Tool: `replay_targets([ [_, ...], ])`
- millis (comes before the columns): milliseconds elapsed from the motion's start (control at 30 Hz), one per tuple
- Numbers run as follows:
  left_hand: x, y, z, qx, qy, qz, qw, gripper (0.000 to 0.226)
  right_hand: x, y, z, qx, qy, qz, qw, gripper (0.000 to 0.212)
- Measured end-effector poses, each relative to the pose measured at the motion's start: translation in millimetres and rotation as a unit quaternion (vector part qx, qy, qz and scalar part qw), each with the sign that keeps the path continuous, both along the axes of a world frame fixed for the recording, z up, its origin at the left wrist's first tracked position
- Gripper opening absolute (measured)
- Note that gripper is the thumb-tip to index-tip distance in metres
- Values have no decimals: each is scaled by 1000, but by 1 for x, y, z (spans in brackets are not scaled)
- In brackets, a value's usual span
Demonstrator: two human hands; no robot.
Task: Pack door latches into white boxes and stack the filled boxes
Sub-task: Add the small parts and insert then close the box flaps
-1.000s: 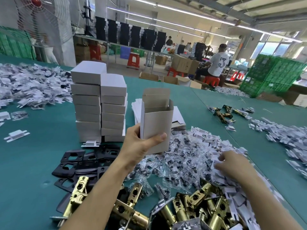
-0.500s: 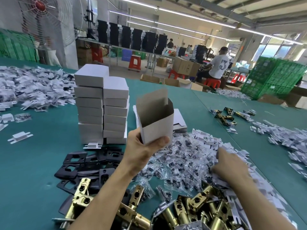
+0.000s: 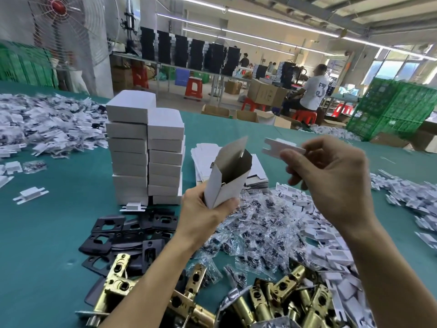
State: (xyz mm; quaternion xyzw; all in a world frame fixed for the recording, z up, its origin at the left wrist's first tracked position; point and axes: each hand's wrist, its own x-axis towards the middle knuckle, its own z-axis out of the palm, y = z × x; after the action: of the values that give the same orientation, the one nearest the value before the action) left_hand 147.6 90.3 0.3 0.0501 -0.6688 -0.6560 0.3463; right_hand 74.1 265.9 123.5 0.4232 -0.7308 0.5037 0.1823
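My left hand [image 3: 205,215] grips an open white box [image 3: 225,179], tilted with its mouth and raised flap toward the right. My right hand [image 3: 331,181] is lifted beside it and pinches a flat white card insert [image 3: 280,147] just right of the box's mouth. Brass door latches [image 3: 283,301] lie in a heap at the near edge of the green table [image 3: 59,233], with more latches [image 3: 115,280] to the left. Two stacks of closed white boxes [image 3: 146,157] stand behind my left hand.
Black strike plates [image 3: 123,235] lie left of my left forearm. Small clear screw bags [image 3: 255,226] and white inserts [image 3: 331,233] cover the middle and right. Flat unfolded boxes [image 3: 203,155] sit behind the held box. More inserts [image 3: 47,129] pile up at far left. A person sits beyond the table.
My right hand has risen from the pile of inserts with one white insert and come up beside the box. My left hand has tilted the box's mouth to the right.
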Motion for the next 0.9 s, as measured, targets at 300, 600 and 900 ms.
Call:
replay_targets([
  [300,-2,0,-2,-55,-21,68,996,21,11,-31,8,205,71,-59,974,22],
  [600,-3,5,-4,-175,-30,138,974,25,8,-43,4,271,90,-105,953,15],
  [900,-4,4,-7,-204,-34,152,967,31,-3,-51,-11,354,32,-181,917,22],
])
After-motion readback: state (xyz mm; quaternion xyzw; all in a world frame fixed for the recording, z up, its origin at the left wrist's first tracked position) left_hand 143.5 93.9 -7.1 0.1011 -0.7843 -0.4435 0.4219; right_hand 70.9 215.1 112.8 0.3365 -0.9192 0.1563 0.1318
